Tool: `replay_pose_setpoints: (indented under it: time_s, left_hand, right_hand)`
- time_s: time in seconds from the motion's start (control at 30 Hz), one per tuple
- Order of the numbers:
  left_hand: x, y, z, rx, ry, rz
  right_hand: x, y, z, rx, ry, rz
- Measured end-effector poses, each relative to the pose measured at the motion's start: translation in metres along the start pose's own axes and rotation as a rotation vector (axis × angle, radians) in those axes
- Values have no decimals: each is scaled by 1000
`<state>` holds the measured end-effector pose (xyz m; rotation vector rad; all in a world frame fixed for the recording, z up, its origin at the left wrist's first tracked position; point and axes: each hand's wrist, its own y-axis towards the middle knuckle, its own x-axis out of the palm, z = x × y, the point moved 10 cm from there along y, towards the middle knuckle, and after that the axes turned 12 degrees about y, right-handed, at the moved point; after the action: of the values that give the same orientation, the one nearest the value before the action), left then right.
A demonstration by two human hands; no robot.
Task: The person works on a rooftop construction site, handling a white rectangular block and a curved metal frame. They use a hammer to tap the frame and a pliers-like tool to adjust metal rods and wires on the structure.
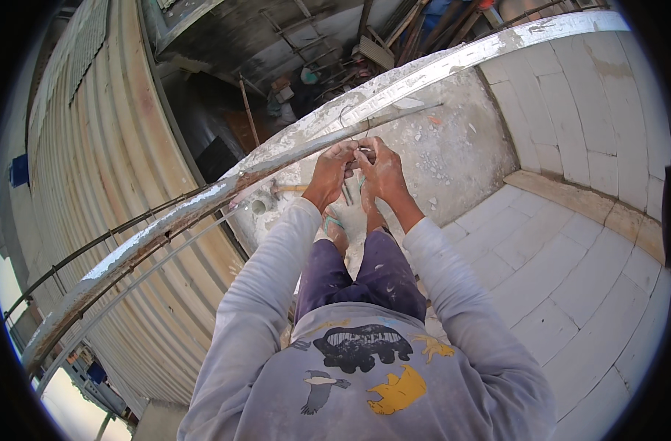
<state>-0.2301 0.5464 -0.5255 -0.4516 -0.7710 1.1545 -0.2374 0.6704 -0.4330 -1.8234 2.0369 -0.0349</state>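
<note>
In front of me, a thin dark wire (341, 113) curves over a long, mortar-spattered pole (295, 152) and the end of a pale metal straightedge. My left hand (332, 175) and my right hand (383, 170) meet just below the pole. Their fingertips are closed together and appear to pinch the wire's lower ends; the exact grip is too small to make out. The metal straightedge (453, 70) runs from there to the upper right along the wall's edge.
Below lies a rough concrete ledge (482, 132) with rubble, where my sandalled feet stand. A hammer-like tool (291, 188) lies to the left. White block walls (548, 279) rise at right. Corrugated roofing (122, 147) fills the left. Beyond the edge is a drop with scattered timber (442, 29).
</note>
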Motion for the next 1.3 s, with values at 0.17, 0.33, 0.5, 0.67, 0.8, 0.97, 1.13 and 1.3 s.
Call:
replay_pose_setpoints:
  time_s: [0.17, 0.33, 0.5, 0.67, 0.8, 0.97, 1.13, 1.3]
  left_hand:
    - [9, -6, 23, 130, 209, -20]
    - [-11, -4, 41, 197, 661, 94]
    - [-20, -7, 51, 355, 739, 214]
    - [-9, -16, 38, 205, 626, 287]
    - [-5, -24, 46, 351, 642, 370]
    - [-2, -34, 47, 268, 690, 339]
    - [-25, -56, 71, 546, 792, 425]
    - [-10, -33, 114, 1033, 1184, 294]
  right_hand:
    - [-4, 9, -8, -271, -198, -133]
    - [-20, 18, 0, -388, -396, -127]
    - [-18, 20, -4, -681, -597, -7]
    - [4, 12, 34, -592, -553, 191]
    - [20, 1, 25, -559, -421, 315]
    - [18, 6, 26, -555, -420, 291]
    - [15, 4, 27, -628, -414, 358]
    - [23, 13, 47, -474, -59, 333]
